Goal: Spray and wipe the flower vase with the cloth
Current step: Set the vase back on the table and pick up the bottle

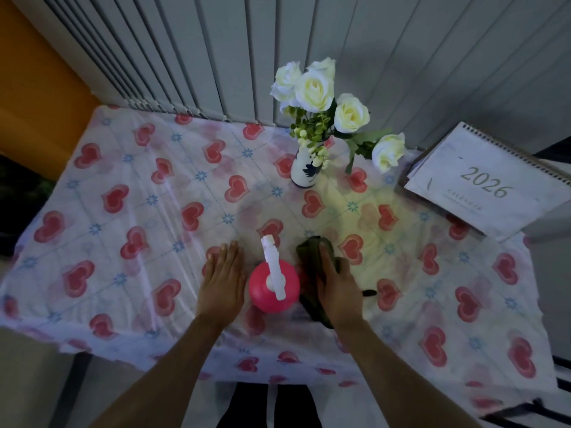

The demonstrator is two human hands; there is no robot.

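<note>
Fingers (227, 254) of the left hand (221, 282) are laid flat and together on the tablecloth (129, 193), nothing being held; the hand is set just beside the spray bottle (274, 287), probably so that the bottle can be taken up next. By the right hand (336, 282) the dark green cloth (312, 257) is pressed down, fingers stretched over it and only slightly curled (whether it is truly gripped or merely covered cannot be told). The pink bottle, its white nozzle turned away from the person, is stood between the two hands at the near edge, where both tools are within easy reach.

The flower vase (304, 171), white with a dark blue pattern and filled with white roses (315, 89), is placed upright towards the far side of the table, well apart from both hands. A 2026 calendar (485, 186) is rested at the right edge, clear of the work. No spraying or wiping is judged to have begun; the bottle must first be lifted and aimed at the vase.
</note>
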